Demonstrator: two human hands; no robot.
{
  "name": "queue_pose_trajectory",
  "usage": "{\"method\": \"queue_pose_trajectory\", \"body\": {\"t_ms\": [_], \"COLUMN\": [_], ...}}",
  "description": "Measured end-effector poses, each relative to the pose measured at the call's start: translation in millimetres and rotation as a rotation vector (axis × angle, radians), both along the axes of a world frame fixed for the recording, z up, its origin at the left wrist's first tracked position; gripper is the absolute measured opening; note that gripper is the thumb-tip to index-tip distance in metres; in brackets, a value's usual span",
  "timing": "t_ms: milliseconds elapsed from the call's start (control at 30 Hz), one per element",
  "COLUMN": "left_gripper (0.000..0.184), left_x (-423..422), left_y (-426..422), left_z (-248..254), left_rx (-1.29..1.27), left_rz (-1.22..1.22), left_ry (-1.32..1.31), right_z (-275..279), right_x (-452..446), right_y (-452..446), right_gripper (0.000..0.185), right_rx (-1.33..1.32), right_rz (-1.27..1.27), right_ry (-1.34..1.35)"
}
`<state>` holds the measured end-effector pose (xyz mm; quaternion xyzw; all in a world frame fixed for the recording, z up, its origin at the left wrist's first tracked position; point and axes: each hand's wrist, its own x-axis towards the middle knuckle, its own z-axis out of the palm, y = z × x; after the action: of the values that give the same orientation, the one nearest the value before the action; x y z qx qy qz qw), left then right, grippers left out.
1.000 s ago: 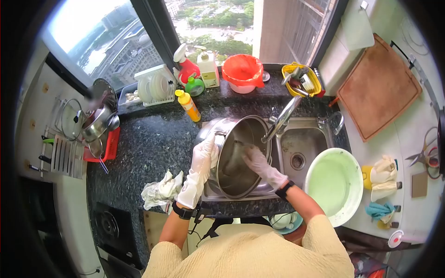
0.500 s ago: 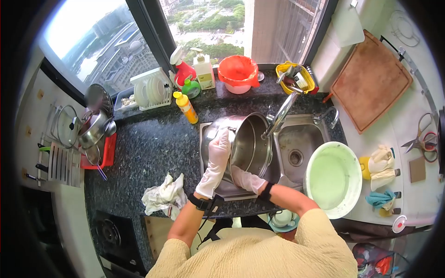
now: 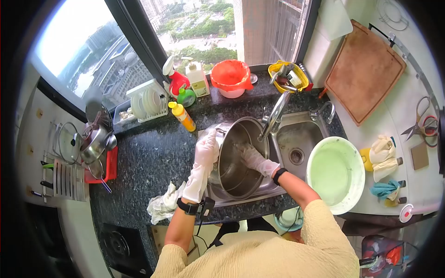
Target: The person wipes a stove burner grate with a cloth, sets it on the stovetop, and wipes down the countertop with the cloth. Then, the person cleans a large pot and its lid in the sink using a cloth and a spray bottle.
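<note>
A large stainless steel pot (image 3: pixel 250 183) is tilted in the left basin of the sink, its mouth facing up and to the right. My left hand (image 3: pixel 207 147), in a whitish translucent glove, is closed on the pot's left side by the handle and rim. Inside the pot is my right hand (image 3: pixel 252 158), gloved the same way, fingers stretched toward the inner wall. I see nothing held in it, though the fingertips are blurred. The faucet (image 3: pixel 276 116) arches close to the pot's right rim.
A white basin (image 3: pixel 359 176) with pale green liquid stands right of the right sink bowl (image 3: pixel 303 132). A crumpled white cloth (image 3: pixel 162 206) lies left of the sink. Behind are a yellow bottle (image 3: pixel 183 118), a red-lined bin (image 3: pixel 230 76) and a yellow basket (image 3: pixel 303 78). A cutting board (image 3: pixel 364 72) leans right.
My right hand has moved from the pot's lower outer edge into its interior. The pot has turned so its mouth faces more upward. My left hand still grips its left side.
</note>
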<state>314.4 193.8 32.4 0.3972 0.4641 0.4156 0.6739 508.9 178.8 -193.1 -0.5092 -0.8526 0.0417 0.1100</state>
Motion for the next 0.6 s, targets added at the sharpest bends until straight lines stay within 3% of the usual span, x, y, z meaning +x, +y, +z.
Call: {"method": "queue_pose_trajectory", "body": {"t_ms": [33, 133, 233, 300, 467, 567, 600], "left_gripper": [0.051, 0.05, 0.048, 0.047, 0.045, 0.047, 0.047], "left_x": [-1.4, 1.8, 13.6, 26.1, 44.2, 48.2, 47.5], "left_y": [-0.4, 0.4, 5.8, 9.4, 31.0, 46.7, 51.3], "left_z": [1.2, 2.1, -5.4, -25.2, -65.7, -66.6, -58.6], "left_rx": [-0.002, 0.014, 0.053, 0.147, 0.313, 0.297, 0.329], "left_rz": [-0.016, -0.029, -0.009, 0.063, 0.131, 0.004, -0.042], "left_ry": [0.017, 0.04, 0.111, 0.15, 0.301, 0.467, 0.546], "right_z": [-2.2, -26.5, -75.2, -36.5, 83.3, 111.3, 78.9], "right_x": [-4.1, -14.4, -47.0, -72.6, -79.3, -54.7, -50.4], "right_y": [9.0, 25.0, 1.1, -23.4, -64.3, -62.1, -70.6], "right_gripper": [0.042, 0.04, 0.037, 0.033, 0.031, 0.032, 0.032], "right_rx": [0.11, -0.101, -0.097, -0.59, -0.945, -0.693, -0.615], "right_rz": [-0.056, -0.144, -0.187, -0.188, 0.12, 0.328, 0.264], "right_ry": [0.078, 0.428, 0.473, 0.609, 1.382, 1.059, 1.008]}}
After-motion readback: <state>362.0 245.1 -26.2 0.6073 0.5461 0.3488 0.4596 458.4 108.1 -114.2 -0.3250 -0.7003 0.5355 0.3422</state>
